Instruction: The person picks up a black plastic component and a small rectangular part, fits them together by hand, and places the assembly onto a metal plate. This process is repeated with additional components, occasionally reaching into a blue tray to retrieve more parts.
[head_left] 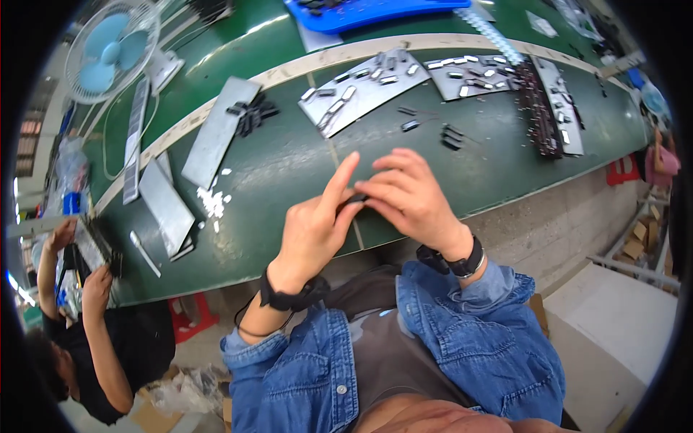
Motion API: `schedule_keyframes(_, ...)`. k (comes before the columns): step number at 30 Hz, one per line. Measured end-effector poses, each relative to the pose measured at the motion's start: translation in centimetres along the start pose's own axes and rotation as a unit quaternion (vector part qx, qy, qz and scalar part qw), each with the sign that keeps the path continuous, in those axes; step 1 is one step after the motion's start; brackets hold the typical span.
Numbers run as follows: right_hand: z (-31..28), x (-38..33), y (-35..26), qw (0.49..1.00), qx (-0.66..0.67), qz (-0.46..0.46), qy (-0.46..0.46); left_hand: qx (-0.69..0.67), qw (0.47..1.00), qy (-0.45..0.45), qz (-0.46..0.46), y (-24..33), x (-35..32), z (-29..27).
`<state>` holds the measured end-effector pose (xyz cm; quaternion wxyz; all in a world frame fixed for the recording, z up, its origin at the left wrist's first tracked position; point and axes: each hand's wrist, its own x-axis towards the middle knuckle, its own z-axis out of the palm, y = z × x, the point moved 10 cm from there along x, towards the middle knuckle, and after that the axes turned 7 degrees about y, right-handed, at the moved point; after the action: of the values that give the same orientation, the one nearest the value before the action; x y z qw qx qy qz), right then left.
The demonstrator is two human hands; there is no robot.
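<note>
Over the near edge of the green table, my two hands meet at a small black part (356, 198), mostly covered by fingers. My left hand (315, 225) pinches it between the thumb and a bent finger, with the index finger pointing up. From the other side, my right hand (414, 196) has its thumb and index finger closed on the same part; its other fingers are loosely raised. Just beyond the hands lie several small black blocks with thin leads (452, 136) and another black block (410, 125).
Grey plates (375, 83) holding black-and-silver parts lie at the back, beside a bundle of dark wires (543, 108). Left are black pieces (249, 114), white bits (213, 204) and a white pen-like tool (145, 254). A blue tray (375, 16), fan (112, 52) and co-worker (101, 339) are around.
</note>
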<state>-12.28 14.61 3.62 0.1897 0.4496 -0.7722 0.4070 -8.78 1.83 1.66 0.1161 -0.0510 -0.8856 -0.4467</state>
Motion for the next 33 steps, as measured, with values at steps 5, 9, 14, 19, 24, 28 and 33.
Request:
schedule_keyframes(5, -1.5, -1.3, -0.7, 0.998, 0.026, 0.032, -0.05, 0.12, 0.98, -0.093, 0.131, 3.4, -0.9, 2.3)
schedule_keyframes(9, -3.1, -1.9, -0.6, 0.996, -0.013, 0.042, -0.081, 0.061, 0.98, -0.068, 0.177, 4.5, 0.1, 3.3)
schedule_keyframes(14, -8.2, -3.4, 4.2, 0.971, -0.212, 0.112, -0.017, 0.035, 0.993, 0.025, 0.114, 3.4, 1.9, 2.1)
schedule_keyframes(19, -10.2, -3.9, 7.7, 0.949, -0.258, 0.18, 0.029, 0.048, 0.987, 0.018, 0.149, 2.4, 1.3, 2.6)
schedule_keyframes(24, -9.7, -5.1, 9.9, 0.934, -0.228, 0.276, 0.015, 0.048, 0.988, 0.019, 0.144, 2.0, 1.2, 2.7)
schedule_keyframes(28, -10.4, -3.8, 8.7, 0.947, -0.222, 0.221, 0.074, 0.042, 0.988, 0.02, 0.145, 1.7, 1.1, 2.9)
schedule_keyframes(33, -8.8, -2.6, 9.1, 0.966, -0.188, 0.173, 0.031, 0.045, 0.986, 0.025, 0.159, 1.7, 0.9, 3.0)
